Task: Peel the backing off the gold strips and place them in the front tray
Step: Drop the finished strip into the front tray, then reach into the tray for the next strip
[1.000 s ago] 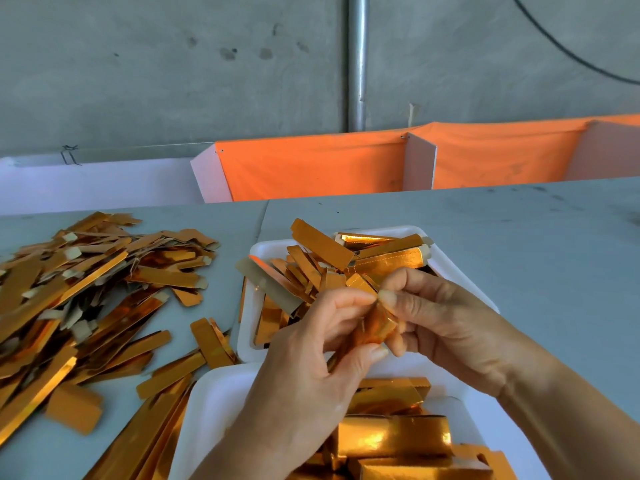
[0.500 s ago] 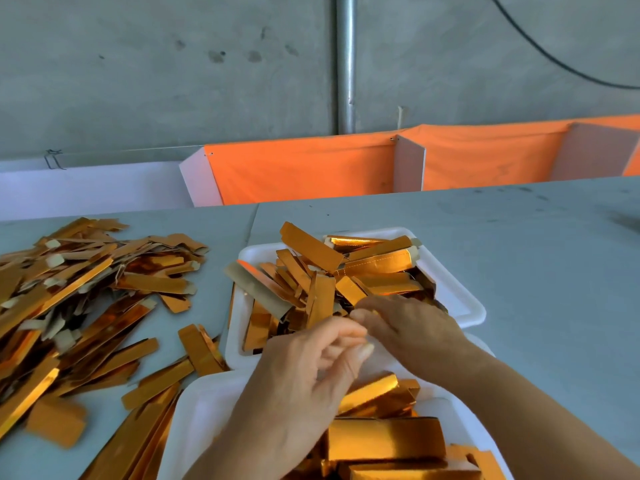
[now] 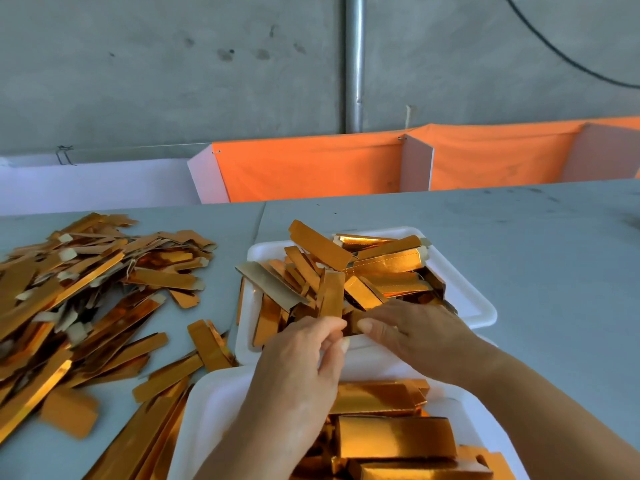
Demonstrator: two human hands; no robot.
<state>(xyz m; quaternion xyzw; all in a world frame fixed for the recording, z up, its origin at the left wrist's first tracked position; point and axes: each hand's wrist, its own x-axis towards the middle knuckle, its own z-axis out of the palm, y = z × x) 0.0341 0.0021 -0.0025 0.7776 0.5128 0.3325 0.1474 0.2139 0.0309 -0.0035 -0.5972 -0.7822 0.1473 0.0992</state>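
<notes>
- My left hand [image 3: 298, 368] sits over the near rim of the far tray [image 3: 481, 306], fingers curled, thumb and forefinger tips close together at the edge of the strip heap; I cannot tell whether they pinch anything.
- My right hand [image 3: 419, 327] lies palm down on the near right part of that same tray, fingers bent, and the thumb presses against a small gold strip [image 3: 353, 323] at the tray's near edge.
- The fingertips of the two hands are almost touching over that strip.
- The far tray is white and holds a loose heap of strips [image 3: 349, 275], lying crosswise and tilted, some poking out over the left rim.
- A second white tray, the near tray [image 3: 211, 403], is just in front of me, touching or overlapping the far one; it holds wider folded gold pieces [image 3: 394, 438], partly hidden by my left wrist.
- On the grey desk [image 3: 519, 244] to the left lies a big loose pile [image 3: 86, 282] of long gold strips with pale tabs at their ends.
- More strips trail from the pile toward the near tray's left side, some running under its edge.
- Behind the desk stands an orange cloth barrier [image 3: 311, 168] with white dividers, then a grey wall [image 3: 173, 64] with an upright pipe [image 3: 355, 64] and a black cable [image 3: 554, 53].
</notes>
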